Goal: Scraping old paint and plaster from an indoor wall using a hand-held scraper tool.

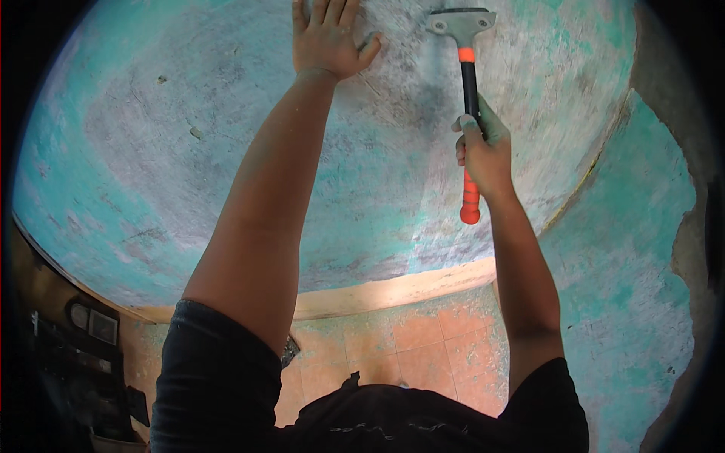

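Note:
My right hand (487, 147) is wrapped round the handle of a long scraper (468, 79). Its handle is black and orange, with an orange knob at the lower end, and its wide grey metal head points away from me. The scraper's blade edge is at or close to the wall (362, 166); whether it touches I cannot tell. The wall has patchy turquoise paint with whitish and grey worn areas. My left hand (328, 38) lies flat on the wall, left of the scraper, with fingers spread and thumb out; the fingertips reach the top edge of the view.
On the right, an adjoining turquoise wall (627, 302) meets this one at a corner and has a ragged bare grey border. Below runs a pale baseboard (362, 298) above an orange tiled floor (423, 340) strewn with flakes. Dark furniture (83, 362) stands at lower left.

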The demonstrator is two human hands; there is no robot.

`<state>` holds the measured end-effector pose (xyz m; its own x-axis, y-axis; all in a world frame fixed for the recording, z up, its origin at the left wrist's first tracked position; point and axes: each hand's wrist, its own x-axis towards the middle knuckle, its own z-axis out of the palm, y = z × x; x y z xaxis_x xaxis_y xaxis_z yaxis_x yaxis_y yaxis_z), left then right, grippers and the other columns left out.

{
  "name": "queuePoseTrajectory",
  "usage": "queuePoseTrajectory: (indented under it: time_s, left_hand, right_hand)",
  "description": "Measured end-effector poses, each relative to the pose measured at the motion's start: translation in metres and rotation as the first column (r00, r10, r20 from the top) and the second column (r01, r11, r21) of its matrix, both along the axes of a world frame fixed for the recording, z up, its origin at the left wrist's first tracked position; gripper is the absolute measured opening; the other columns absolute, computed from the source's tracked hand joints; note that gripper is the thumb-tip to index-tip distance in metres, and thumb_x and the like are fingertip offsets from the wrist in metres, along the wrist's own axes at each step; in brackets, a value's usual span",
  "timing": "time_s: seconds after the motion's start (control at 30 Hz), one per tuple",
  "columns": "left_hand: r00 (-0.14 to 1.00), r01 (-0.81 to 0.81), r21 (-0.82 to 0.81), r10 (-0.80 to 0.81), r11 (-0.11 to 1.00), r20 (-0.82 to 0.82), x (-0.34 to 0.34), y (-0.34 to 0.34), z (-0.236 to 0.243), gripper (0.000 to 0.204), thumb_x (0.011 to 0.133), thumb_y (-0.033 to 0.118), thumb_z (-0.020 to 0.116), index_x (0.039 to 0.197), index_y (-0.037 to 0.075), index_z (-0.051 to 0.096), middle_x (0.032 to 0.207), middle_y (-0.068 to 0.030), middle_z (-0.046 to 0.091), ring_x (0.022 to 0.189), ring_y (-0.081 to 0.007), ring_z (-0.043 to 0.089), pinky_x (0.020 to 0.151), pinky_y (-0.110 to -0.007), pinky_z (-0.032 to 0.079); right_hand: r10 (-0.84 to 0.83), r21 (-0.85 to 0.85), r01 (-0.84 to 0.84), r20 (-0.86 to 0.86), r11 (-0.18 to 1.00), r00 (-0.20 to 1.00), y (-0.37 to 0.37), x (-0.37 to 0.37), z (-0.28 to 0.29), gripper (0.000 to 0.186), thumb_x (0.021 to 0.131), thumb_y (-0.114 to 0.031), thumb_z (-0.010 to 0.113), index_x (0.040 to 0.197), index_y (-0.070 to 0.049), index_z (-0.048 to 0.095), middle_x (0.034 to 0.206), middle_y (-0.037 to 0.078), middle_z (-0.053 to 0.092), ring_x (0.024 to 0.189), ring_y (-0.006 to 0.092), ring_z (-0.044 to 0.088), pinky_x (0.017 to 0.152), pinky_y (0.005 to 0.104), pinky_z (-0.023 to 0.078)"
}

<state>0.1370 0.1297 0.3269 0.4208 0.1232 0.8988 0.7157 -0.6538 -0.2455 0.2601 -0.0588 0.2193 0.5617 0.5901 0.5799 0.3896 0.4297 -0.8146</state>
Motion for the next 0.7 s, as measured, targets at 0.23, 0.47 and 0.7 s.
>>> queuePoseTrajectory:
  time_s: [0.23, 0.47, 0.7]
  left_hand:
    - [1.000, -0.006, 0.057, 0.006, 0.998, -0.007, 0.014, 0.016, -0.055, 0.075, 0.079, 0.044, 0.043, 0.140, 0.009, 0.018, 0.147, -0.0071, 0.015, 0.135, -0.0282, 0.012, 0.107, -0.052, 0.009]
    - [0.985, 0.170, 0.094, -0.166, 0.981, -0.041, 0.028, 0.024, -0.121, 0.067, 0.079, 0.044, 0.045, 0.137, 0.014, 0.030, 0.145, 0.0009, 0.023, 0.134, -0.0193, 0.019, 0.106, -0.052, 0.012]
    - [0.960, 0.264, -0.008, -0.264, 0.964, -0.091, 0.021, 0.019, -0.188, 0.062, 0.077, 0.037, 0.045, 0.131, 0.008, 0.040, 0.140, -0.0047, 0.035, 0.132, -0.0207, 0.025, 0.106, -0.050, 0.009]
  right_hand:
    - [0.067, -0.016, -0.070, -0.132, 0.997, 0.989, 0.001, 0.002, -0.077, 0.043, 0.089, -0.015, 0.049, 0.131, -0.008, 0.041, 0.069, 0.001, 0.054, 0.046, 0.0033, 0.043, 0.041, 0.0195, 0.038]
    - [0.069, -0.091, -0.095, -0.258, 0.991, 0.964, 0.005, -0.002, -0.120, 0.042, 0.090, -0.017, 0.049, 0.130, -0.009, 0.042, 0.066, 0.001, 0.051, 0.045, 0.0034, 0.042, 0.041, 0.0198, 0.038]
    - [0.020, -0.106, -0.060, -0.337, 0.993, 0.941, 0.009, -0.014, -0.131, 0.040, 0.090, -0.014, 0.048, 0.129, -0.007, 0.044, 0.063, -0.001, 0.047, 0.046, 0.0033, 0.043, 0.041, 0.0197, 0.038]
